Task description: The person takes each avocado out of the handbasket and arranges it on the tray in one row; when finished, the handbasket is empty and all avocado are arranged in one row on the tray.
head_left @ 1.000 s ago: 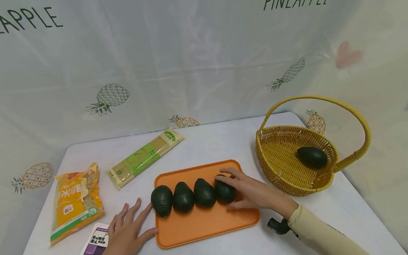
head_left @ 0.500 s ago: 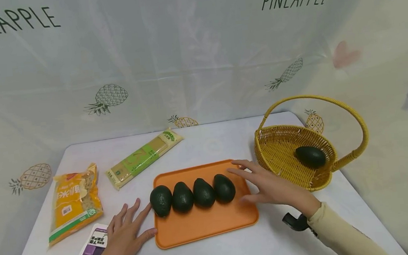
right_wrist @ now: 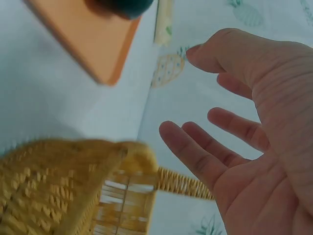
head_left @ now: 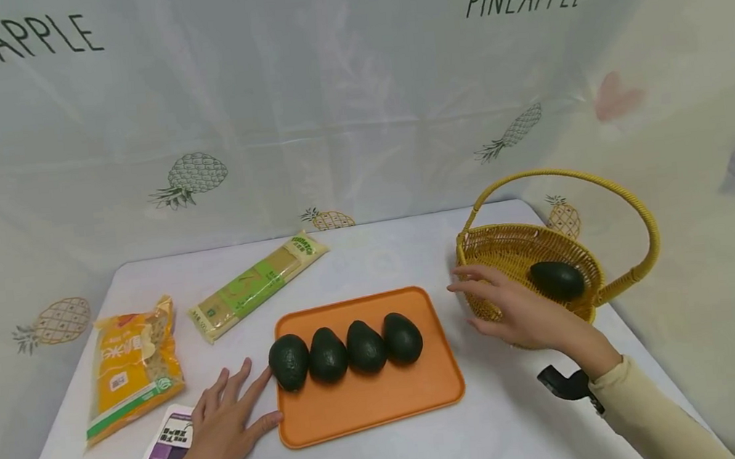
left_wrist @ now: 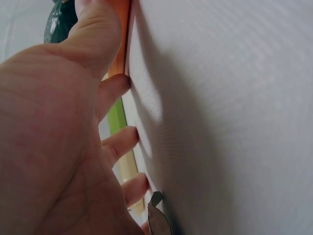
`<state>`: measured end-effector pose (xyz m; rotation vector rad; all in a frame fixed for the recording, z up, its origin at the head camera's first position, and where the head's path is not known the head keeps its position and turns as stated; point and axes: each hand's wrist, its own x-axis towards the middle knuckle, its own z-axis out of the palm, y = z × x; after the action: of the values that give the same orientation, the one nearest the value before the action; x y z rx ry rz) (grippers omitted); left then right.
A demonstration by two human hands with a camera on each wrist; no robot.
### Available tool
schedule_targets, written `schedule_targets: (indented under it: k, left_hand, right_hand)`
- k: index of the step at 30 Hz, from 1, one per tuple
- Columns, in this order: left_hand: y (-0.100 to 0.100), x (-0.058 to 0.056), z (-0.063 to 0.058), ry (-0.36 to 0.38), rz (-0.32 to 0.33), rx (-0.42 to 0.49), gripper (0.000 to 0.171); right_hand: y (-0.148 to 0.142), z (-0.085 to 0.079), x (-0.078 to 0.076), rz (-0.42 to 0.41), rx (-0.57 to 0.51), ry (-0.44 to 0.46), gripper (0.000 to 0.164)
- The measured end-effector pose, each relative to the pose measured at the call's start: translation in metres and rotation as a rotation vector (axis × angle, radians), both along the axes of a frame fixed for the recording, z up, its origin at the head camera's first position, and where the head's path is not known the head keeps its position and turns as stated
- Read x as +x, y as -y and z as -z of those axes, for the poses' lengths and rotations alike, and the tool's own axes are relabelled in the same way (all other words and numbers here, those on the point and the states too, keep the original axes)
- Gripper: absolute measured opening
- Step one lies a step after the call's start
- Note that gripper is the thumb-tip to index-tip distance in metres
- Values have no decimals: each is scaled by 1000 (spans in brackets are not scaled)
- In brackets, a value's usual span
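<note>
Several dark green avocados (head_left: 366, 347) lie side by side in a row on an orange tray (head_left: 370, 411) in the head view. My left hand (head_left: 224, 428) rests with spread fingers at the tray's left edge, its index fingertip close to the leftmost avocado (head_left: 289, 362). In the left wrist view, its fingertips (left_wrist: 128, 139) meet the white tabletop. My right hand (head_left: 512, 308) hovers in front of a yellow woven basket (head_left: 484, 248), fingers loosely bent and holding nothing. It hides part of the basket's near side. One avocado (head_left: 557, 281) lies inside the basket.
A green-labelled packet (head_left: 257, 286) of long, thin contents lies behind the tray. On the left are an orange bag (head_left: 133, 370) and a purple-and-white packet (head_left: 164, 455), partly behind my left hand. The basket's tall handle (head_left: 642, 213) arches over its right side.
My right hand has let go of the rightmost avocado on the tray and moved right to the basket. The avocados and my left hand stay where they were.
</note>
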<state>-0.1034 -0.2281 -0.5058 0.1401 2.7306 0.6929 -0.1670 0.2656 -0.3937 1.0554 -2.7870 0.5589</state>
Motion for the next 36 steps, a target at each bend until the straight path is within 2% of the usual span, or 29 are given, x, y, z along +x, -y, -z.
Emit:
schedule_targets:
  k: [9, 18, 31, 36]
  left_hand:
    - [-2, -3, 3, 6, 7, -7, 89]
    - [2, -4, 5, 28, 12, -37, 92]
    - [3, -5, 7, 45, 9, -36, 94]
    - [3, -5, 7, 32, 15, -30, 94]
  right_hand:
    - [-24, -2, 3, 59, 5, -46, 53]
    - [-47, 2, -6, 96, -16, -59, 47]
    - [-88, 22, -17, 261, -47, -8, 43]
    - [-100, 23, -19, 314, -37, -9, 44]
